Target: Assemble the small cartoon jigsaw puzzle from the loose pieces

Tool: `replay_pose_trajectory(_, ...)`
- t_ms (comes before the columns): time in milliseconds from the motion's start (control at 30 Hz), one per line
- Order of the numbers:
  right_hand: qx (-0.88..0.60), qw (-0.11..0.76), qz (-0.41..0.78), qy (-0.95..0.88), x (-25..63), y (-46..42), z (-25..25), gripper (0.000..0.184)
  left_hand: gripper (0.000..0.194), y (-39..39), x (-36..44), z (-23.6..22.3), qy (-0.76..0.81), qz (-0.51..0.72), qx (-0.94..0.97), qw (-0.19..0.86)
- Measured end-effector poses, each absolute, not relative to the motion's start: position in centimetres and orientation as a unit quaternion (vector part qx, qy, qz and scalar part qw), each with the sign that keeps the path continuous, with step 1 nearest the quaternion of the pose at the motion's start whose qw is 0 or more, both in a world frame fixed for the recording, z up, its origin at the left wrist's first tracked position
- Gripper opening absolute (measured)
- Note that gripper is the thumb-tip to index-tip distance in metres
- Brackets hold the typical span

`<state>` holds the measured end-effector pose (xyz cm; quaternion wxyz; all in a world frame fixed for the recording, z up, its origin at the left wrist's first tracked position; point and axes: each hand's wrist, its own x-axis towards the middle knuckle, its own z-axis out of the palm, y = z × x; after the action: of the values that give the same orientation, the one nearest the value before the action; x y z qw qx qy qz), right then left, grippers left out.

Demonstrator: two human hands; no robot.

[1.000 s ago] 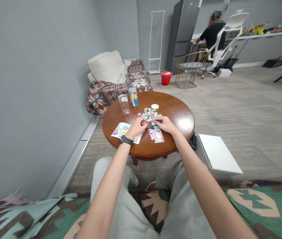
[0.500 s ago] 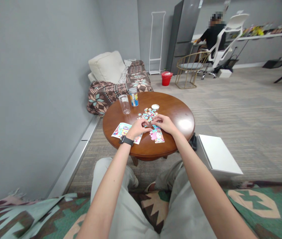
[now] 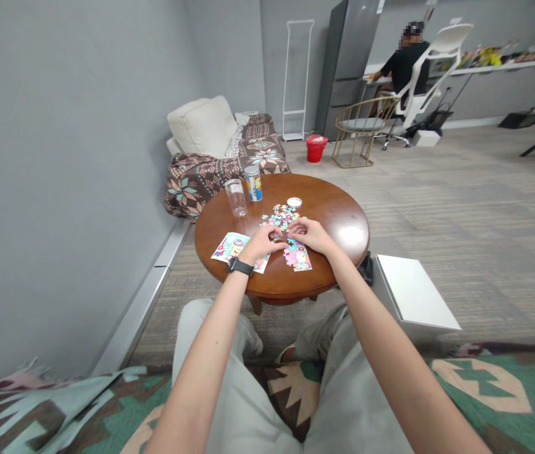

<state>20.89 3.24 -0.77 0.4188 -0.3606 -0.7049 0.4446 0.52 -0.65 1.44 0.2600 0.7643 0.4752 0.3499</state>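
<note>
bending over a round wooden tabletop (image 3: pixel 333 189), we keep both hands close to the pile of loose puzzle pieces (image 3: pixel 283 215), which serves as our landmark. our joined puzzle section (image 3: pixel 299 257) lies flat on the near side of the pile, pink and white toward us with teal pieces at its far end. our left hand (image 3: pixel 262 243) is just on the near-left of the pile; its grip is loosely open, the thumb apart from the curled fingers and reaching toward the joined section. our right hand (image 3: pixel 312 234) is on the near-right of the pile, fingers bent over the section's far end; we cannot tell whether that grip pinches a piece.

nearer and left of the pile, a printed picture sheet (image 3: pixel 232 244) lies partly behind our left wrist, which wears a black watch (image 3: pixel 239 266). left of the pile stands a clear jar (image 3: pixel 236 198), and just beyond it a colourful tin (image 3: pixel 254 184). a round lid (image 3: pixel 294 202) rests beside the pile's far-right edge. well beyond the pile, a red bucket (image 3: pixel 315 150) stands on the floor.
</note>
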Motion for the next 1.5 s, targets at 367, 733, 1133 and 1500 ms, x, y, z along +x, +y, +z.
replay_pose_trajectory(367,-0.355,0.432,0.438,-0.704,20.9,3.3,-0.8,0.018,0.018,-0.7,0.5,1.5,0.464,0.346,0.769,0.272)
replay_pose_trajectory(733,-0.349,0.428,0.442,-0.707,21.1,2.9,-0.5,0.021,0.019,-0.4,0.5,1.2,0.461,0.346,0.774,0.262)
replay_pose_trajectory(1133,-0.36,0.428,0.406,-0.723,21.1,3.0,-0.3,0.017,0.019,-0.4,0.5,1.2,0.466,0.345,0.773,0.257)
replay_pose_trajectory(1500,-0.422,0.48,0.352,-0.684,21.1,4.1,-1.5,0.017,0.022,-0.5,0.6,1.4,0.473,0.341,0.77,0.258)
